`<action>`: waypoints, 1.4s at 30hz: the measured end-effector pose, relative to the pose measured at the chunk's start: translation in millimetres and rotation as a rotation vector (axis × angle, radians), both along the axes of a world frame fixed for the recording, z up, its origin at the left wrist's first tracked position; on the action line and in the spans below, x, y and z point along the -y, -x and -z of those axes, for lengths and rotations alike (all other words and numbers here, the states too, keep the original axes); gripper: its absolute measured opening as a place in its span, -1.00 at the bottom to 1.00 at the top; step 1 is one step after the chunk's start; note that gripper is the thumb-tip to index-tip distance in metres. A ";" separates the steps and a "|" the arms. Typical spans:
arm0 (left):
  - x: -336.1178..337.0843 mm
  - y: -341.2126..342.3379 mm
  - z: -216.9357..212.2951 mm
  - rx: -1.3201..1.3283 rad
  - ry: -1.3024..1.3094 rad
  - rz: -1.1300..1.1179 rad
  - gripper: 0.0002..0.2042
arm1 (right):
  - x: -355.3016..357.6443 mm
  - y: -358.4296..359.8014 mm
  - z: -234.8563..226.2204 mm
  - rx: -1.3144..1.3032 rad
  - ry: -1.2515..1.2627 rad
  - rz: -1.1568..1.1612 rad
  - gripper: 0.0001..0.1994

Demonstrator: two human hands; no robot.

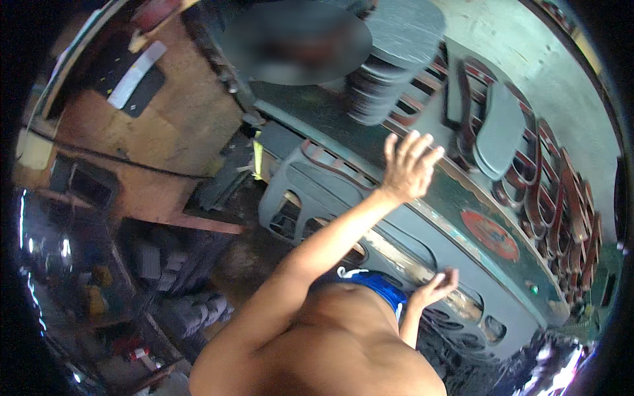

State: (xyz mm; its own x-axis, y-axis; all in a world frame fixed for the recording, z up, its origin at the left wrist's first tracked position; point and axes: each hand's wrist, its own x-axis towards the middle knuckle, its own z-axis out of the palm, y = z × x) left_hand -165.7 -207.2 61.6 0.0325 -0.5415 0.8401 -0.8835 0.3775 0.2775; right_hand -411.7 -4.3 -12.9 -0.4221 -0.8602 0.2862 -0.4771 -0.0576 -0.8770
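Above the grey sole-shaped plate (500, 129) lying lengthwise upper-left to lower-right, both hands' fingers (422, 146) spread, released.

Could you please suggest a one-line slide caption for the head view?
Left hand raised with fingers spread over a grey-green machine beside stacked grey discs; right hand open at its lower frame.

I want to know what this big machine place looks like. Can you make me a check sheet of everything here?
Surface: big grey-green machine with a curved rim and oval openings.
Job's things: tall stack of grey discs; one grey oval sole-shaped piece lying over the red-brown moulds.
Clutter: grey pieces piled on the floor.
Hands: left hand raised, fingers spread, over the machine rim; right hand open, by the machine's side; both empty.
Cables: dark cable along the brown wall.
Surroundings: brown wall, dim floor.
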 end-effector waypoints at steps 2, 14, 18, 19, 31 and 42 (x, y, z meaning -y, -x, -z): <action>1.9 -3.5 -0.4 0.033 0.025 -0.026 -0.53 | -10.8 -29.7 -6.1 0.078 -0.192 -0.375 -0.48; -54.5 -24.3 -19.5 -0.401 -0.105 0.317 -0.48 | 4.4 -46.5 6.3 -0.746 -0.264 -0.678 -0.30; -141.9 -61.7 31.2 -0.607 -0.283 0.208 -0.63 | 3.6 -47.7 6.1 -0.696 -0.246 -0.680 -0.32; -164.4 -72.2 46.9 -0.609 -0.369 0.158 -0.68 | 4.2 -48.0 5.5 -0.687 -0.234 -0.681 -0.32; -186.7 -90.2 101.5 -0.102 -0.667 0.051 -0.71 | -1.9 -57.5 -3.1 -0.674 -0.331 -0.645 -0.35; -189.5 -100.9 97.2 0.057 -0.784 0.151 -0.65 | -0.3 -66.5 3.6 -0.639 -0.497 -0.527 -0.23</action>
